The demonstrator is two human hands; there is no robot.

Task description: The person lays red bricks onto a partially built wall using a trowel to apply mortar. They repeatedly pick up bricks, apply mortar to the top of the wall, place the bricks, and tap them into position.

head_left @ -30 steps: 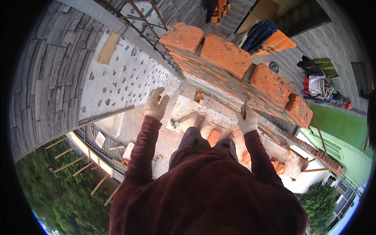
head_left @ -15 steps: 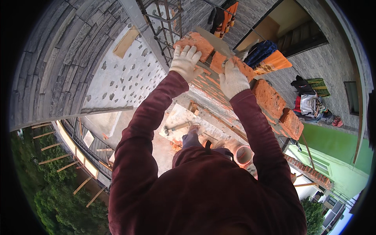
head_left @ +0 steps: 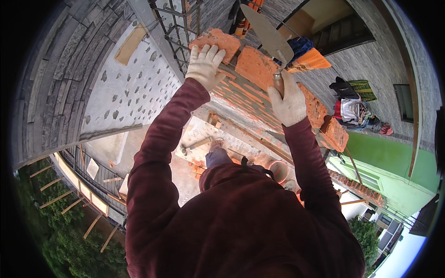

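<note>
My left hand [head_left: 202, 66], in a pale knit glove, rests on the near face of an orange brick [head_left: 218, 41] at the left end of the wall's top course. Its fingers are spread over the brick. My right hand [head_left: 288, 102], gloved too, is wrapped around the handle of a trowel [head_left: 266, 34]. The grey blade points up and away, above the far side of the wall. Between my hands sits another brick [head_left: 255, 65], and two more bricks [head_left: 311, 105] continue the row to the right. Mortar joints show along the brick wall [head_left: 243, 95] below.
Steel rebar [head_left: 174, 37] rises beside the wall's left end. Far below stand a board [head_left: 199, 132] with a hammer [head_left: 197, 144] on it and an orange bucket-like pipe [head_left: 278, 171]. Clothes [head_left: 354, 109] lie beyond the wall at right. Stone cladding [head_left: 55, 69] covers the left side.
My right hand has drawn back to the right from the middle brick, and the trowel blade has lifted into fuller view. My left hand stays on the end brick.
</note>
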